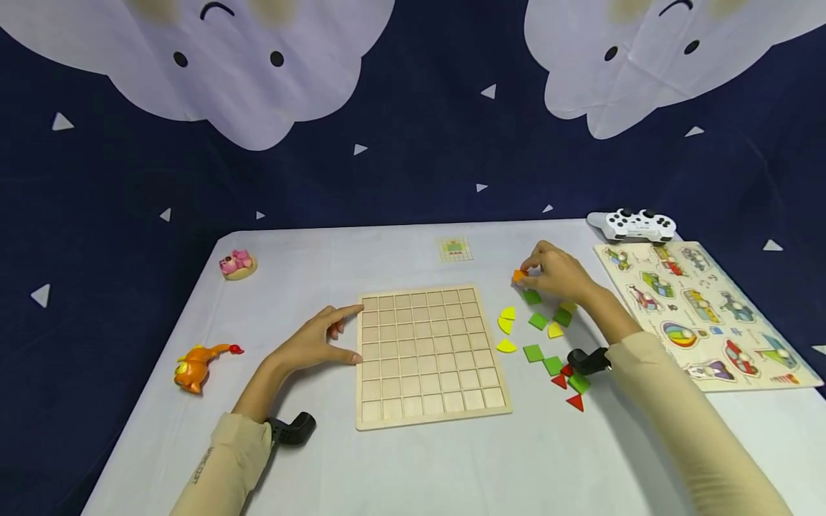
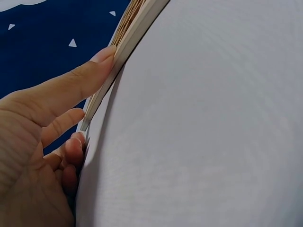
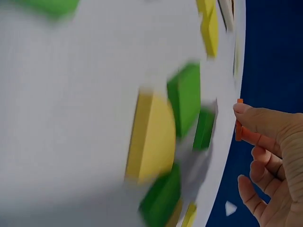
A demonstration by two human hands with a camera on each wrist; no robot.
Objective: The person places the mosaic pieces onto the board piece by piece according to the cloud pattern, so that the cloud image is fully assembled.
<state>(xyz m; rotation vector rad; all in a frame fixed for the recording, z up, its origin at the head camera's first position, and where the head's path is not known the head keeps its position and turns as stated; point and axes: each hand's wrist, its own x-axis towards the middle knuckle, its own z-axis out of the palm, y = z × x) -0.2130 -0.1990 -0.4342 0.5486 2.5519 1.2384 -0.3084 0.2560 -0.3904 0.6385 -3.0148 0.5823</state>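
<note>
A wooden grid board (image 1: 429,355) lies flat in the middle of the table, its squares bare. My left hand (image 1: 316,337) touches the board's left edge with thumb and index finger spread; in the left wrist view the thumb (image 2: 80,85) rests against the rim. Pinched between the thumb and fingers of my right hand (image 1: 558,272) is an orange block (image 3: 239,120), held above the table right of the board. Beneath and near that hand lie green square blocks (image 1: 538,321), yellow quarter-round blocks (image 1: 506,346) and red triangle blocks (image 1: 576,403).
A small pattern card (image 1: 455,249) lies behind the board. At right are a picture puzzle board (image 1: 710,315) and a white game controller (image 1: 635,226). An orange toy (image 1: 196,367) and a pink figurine (image 1: 237,264) sit on the left.
</note>
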